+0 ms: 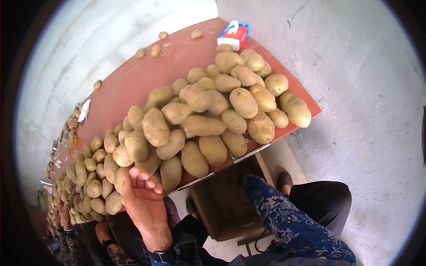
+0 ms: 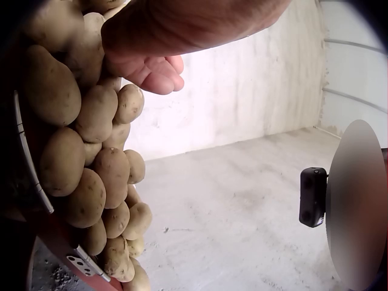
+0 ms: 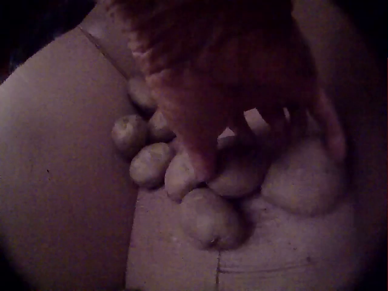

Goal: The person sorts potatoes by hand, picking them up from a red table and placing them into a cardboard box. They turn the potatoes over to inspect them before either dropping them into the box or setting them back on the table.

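My left hand (image 1: 146, 206) is held palm up at the table's front edge, fingers loosely bent, nothing in the palm. Its fingertips are right by the front potatoes (image 1: 171, 174) of a big pile. In the left wrist view this hand (image 2: 163, 36) overlaps the top of the pile. A blue patterned sleeve (image 1: 279, 213) reaches down into a brown box (image 1: 262, 221) below the table, where the head view hides the right hand. The right wrist view shows my right hand (image 3: 236, 91) over several potatoes (image 3: 212, 218), fingers spread and pointing down, thumb and fingertips at the potatoes.
The red table (image 1: 128, 88) carries the pile, a tissue pack (image 1: 234, 34) at the back and a few stray potatoes (image 1: 155, 50). Metal strips (image 1: 262, 148) line its front edge. A pale wall (image 1: 355, 88) stands at the right. Other people's hands (image 1: 62, 213) are at the far left.
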{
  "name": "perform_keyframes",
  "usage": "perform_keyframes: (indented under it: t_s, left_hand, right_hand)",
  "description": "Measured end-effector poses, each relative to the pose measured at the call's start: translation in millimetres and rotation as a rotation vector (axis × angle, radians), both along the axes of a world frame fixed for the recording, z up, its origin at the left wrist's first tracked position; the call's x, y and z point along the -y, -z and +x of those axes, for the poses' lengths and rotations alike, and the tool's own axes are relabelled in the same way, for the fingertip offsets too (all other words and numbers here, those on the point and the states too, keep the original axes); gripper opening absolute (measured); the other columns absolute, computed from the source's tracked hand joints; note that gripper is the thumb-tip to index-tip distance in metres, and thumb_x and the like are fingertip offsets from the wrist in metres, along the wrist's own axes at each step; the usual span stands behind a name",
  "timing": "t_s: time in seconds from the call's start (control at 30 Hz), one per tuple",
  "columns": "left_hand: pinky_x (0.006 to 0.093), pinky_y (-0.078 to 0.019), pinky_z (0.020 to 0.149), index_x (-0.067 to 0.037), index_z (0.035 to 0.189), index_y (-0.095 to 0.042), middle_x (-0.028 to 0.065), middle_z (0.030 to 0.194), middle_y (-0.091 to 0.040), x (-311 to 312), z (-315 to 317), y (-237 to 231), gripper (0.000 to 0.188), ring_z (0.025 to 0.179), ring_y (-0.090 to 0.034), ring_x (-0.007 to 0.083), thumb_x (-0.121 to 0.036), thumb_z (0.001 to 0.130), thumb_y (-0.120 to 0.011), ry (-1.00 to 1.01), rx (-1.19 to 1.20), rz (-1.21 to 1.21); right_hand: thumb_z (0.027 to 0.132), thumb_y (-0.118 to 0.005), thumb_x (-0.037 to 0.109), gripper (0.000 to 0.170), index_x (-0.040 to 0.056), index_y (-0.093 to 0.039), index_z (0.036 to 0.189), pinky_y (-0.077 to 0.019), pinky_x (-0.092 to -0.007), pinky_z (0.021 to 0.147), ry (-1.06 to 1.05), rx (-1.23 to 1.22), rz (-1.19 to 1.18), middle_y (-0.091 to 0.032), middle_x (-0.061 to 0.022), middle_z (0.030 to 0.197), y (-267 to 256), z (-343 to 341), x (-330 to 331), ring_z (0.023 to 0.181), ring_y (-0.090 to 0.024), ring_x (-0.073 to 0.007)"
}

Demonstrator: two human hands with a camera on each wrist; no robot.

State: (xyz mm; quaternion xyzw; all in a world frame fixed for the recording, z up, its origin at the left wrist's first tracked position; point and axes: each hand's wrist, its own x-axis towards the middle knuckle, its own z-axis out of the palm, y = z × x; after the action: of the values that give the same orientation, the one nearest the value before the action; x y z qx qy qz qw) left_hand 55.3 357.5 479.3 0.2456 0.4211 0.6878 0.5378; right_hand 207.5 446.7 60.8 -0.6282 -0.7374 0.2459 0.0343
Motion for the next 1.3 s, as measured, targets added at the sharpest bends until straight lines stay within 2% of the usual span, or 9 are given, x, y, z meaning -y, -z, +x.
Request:
perform_keyframes:
  t_s: [0.23,0.43,1.0,1.27,1.3]
  left_hand:
    - [0.027,-0.0415,0.058,-0.007,0.098,-0.058,0.0021,0.081,-0.058,0.4,5.1,-0.4,0.03,0.069,-0.051,0.0132,-0.037,0.096,-0.052,0.024,0.004,-0.021]
    - [0.0279,-0.044,0.059,-0.007,0.097,-0.058,0.0023,0.08,-0.058,1.6,10.4,-3.3,0.031,0.067,-0.053,0.0129,-0.036,0.097,-0.05,0.035,0.019,-0.032]
    - [0.0293,-0.0453,0.058,-0.005,0.097,-0.058,0.0039,0.079,-0.06,4.4,9.6,-3.2,0.033,0.066,-0.055,0.0138,-0.036,0.099,-0.046,0.071,0.07,-0.021]
    - [0.0293,-0.0453,0.057,-0.005,0.097,-0.058,0.0044,0.078,-0.06,5.4,12.9,-6.4,0.033,0.064,-0.055,0.0138,-0.035,0.1,-0.044,0.065,0.069,-0.039]
    - [0.0294,-0.0453,0.057,-0.005,0.097,-0.058,0.0044,0.078,-0.06,5.3,13.7,-5.9,0.033,0.064,-0.055,0.0138,-0.035,0.1,-0.044,0.069,0.076,-0.039]
  right_hand:
    - [0.09,-0.048,0.037,0.042,0.0153,-0.057,0.124,-0.0434,-0.0513,0.095,-0.018,-0.016,-0.013,-0.054,-0.0138,0.129,0.4,2.0,9.8,0.119,-0.051,-0.0332]
    - [0.09,-0.048,0.037,0.041,0.0148,-0.058,0.123,-0.0442,-0.0511,0.094,-0.058,0.0,-0.065,-0.055,-0.0137,0.128,19.8,22.0,41.6,0.118,-0.052,-0.0332]
    - [0.09,-0.048,0.034,0.038,0.0133,-0.061,0.119,-0.0465,-0.0507,0.091,-0.121,0.023,-0.188,-0.058,-0.0134,0.125,34.5,42.4,104.4,0.115,-0.055,-0.0332]
    - [0.09,-0.048,0.033,0.037,0.0126,-0.063,0.117,-0.0475,-0.0504,0.089,-0.148,0.003,-0.181,-0.059,-0.0133,0.124,36.0,39.7,113.5,0.113,-0.056,-0.0332]
    - [0.089,-0.048,0.033,0.035,0.0128,-0.065,0.113,-0.0482,-0.0501,0.088,-0.121,-0.025,-0.149,-0.061,-0.013,0.119,40.2,37.8,113.6,0.109,-0.058,-0.033]
